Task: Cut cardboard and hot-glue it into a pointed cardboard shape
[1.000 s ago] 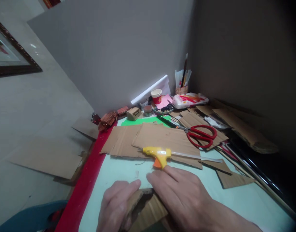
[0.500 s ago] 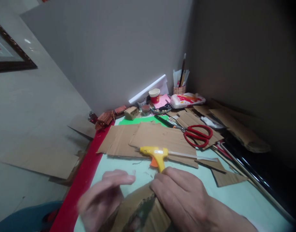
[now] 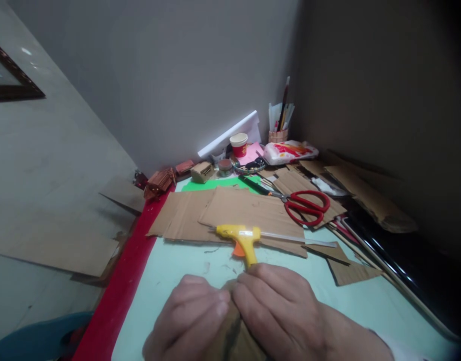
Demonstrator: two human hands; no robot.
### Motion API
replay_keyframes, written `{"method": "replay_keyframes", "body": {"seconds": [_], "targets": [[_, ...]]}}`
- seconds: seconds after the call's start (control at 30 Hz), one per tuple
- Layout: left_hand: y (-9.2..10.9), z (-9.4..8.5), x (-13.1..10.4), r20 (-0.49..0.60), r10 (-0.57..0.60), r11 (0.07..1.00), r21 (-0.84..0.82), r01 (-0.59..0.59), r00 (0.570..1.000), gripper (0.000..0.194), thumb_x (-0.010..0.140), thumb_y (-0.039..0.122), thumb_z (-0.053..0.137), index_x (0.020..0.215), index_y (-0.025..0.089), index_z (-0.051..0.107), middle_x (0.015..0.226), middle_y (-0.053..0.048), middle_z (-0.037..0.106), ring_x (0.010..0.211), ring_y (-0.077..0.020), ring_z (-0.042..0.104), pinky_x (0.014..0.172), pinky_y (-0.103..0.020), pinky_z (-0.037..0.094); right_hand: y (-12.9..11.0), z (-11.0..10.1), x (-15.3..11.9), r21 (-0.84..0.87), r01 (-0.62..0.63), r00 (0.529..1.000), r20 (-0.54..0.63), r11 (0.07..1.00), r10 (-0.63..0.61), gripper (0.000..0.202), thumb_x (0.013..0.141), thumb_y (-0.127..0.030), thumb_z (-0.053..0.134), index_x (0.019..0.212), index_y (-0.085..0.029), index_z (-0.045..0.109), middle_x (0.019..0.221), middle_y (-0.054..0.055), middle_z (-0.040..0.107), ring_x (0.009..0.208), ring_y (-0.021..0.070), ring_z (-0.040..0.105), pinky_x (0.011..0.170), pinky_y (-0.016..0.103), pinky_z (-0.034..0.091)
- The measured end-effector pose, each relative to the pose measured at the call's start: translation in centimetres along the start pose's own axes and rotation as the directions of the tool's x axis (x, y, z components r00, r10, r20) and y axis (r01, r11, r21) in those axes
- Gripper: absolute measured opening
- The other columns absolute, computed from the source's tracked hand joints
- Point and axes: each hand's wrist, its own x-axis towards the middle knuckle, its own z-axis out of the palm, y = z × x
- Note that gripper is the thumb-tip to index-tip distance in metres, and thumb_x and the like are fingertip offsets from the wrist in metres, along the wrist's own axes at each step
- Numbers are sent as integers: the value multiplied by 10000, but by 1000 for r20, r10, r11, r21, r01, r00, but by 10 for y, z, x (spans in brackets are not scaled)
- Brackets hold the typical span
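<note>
At the bottom centre, a brown cardboard piece (image 3: 225, 338) with a dark gap along it sits between my two hands. My left hand (image 3: 189, 318) is closed on its left side, thumb and fingers pinching near the upper edge. From the right, my right hand (image 3: 279, 306) grips the same piece with its fingers curled over. The two hands nearly meet at the top of the cardboard, and its lower part runs out of view. Just beyond my right hand lies a yellow glue gun (image 3: 240, 235) with an orange trigger and a clear glue stick in its back.
Flat cardboard sheets (image 3: 249, 210) lie behind the glue gun. Red-handled scissors (image 3: 307, 206) rest on scraps to the right, near a glossy black object (image 3: 396, 260). A paper cup (image 3: 238, 145), a tissue pack (image 3: 290, 152) and a pen holder (image 3: 278, 135) stand at the back.
My left hand has moved right and closed onto the cardboard, where it was apart from its upper edge with the fingers loose. My right hand keeps its grip. The view has shifted slightly.
</note>
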Motion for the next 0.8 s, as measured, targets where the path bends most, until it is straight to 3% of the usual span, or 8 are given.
{"method": "replay_keyframes", "body": {"seconds": [0.1,0.13,0.17,0.2,0.3,0.5,0.67,0.8], "targets": [[-18,1,17,-35,101,982,-155,-105,994,284,1010,373,514,1159,309,748,819,-40,779,617,-213,693,557,-378,629,1,0,2,-10,13,1000,-8,1000,-13,386,1045,-452,465,1071,-152,705,834,121,681,751,208,619,627,296,533],[-23,1,22,106,168,961,-237,-140,980,279,1003,341,532,1175,274,742,837,-55,779,630,-214,700,585,-387,642,2,-1,2,-16,16,1000,-11,1000,-16,386,1045,-454,468,1076,-152,707,841,123,685,755,209,623,629,297,536],[-28,0,26,278,247,936,-317,-154,928,289,992,305,557,1224,252,722,879,-72,785,684,-224,726,629,-394,656,3,-1,2,-22,18,1000,-13,1000,-18,384,1044,-453,472,1081,-153,708,848,125,690,759,209,628,631,299,538],[-31,1,28,329,244,928,-352,-121,912,303,985,279,571,1254,242,707,908,-85,781,727,-234,735,666,-405,659,4,-1,1,-29,20,1000,-14,999,-21,380,1043,-452,478,1084,-153,709,855,127,694,763,210,633,632,300,541],[-32,8,23,72,101,912,-406,-63,992,219,959,308,626,1120,229,752,849,-70,746,679,-209,692,614,-352,625,5,-1,-2,-55,44,999,-22,997,-46,337,1040,-420,506,1084,-158,713,873,126,710,771,208,647,633,300,544],[-15,22,15,-2,-128,918,-380,118,992,160,932,374,666,977,255,764,774,-32,694,707,-213,657,648,-346,568,4,2,0,-94,105,955,-267,990,-127,204,1005,-162,522,1061,-120,713,877,96,740,714,188,653,571,298,529],[-13,16,23,40,-269,895,-358,265,962,173,937,354,657,828,243,733,720,-16,668,681,-197,641,622,-338,535,5,-2,12,-114,104,993,-42,988,-110,285,1024,-435,573,1152,-228,720,956,103,742,797,194,660,655,290,581],[-14,15,23,58,-289,891,-348,291,956,155,954,322,624,859,266,734,762,-3,682,737,-207,683,664,-342,581,8,-4,11,-119,154,988,-5,981,-155,290,1027,-444,569,1155,-236,726,978,100,741,832,198,653,682,292,589]]}}
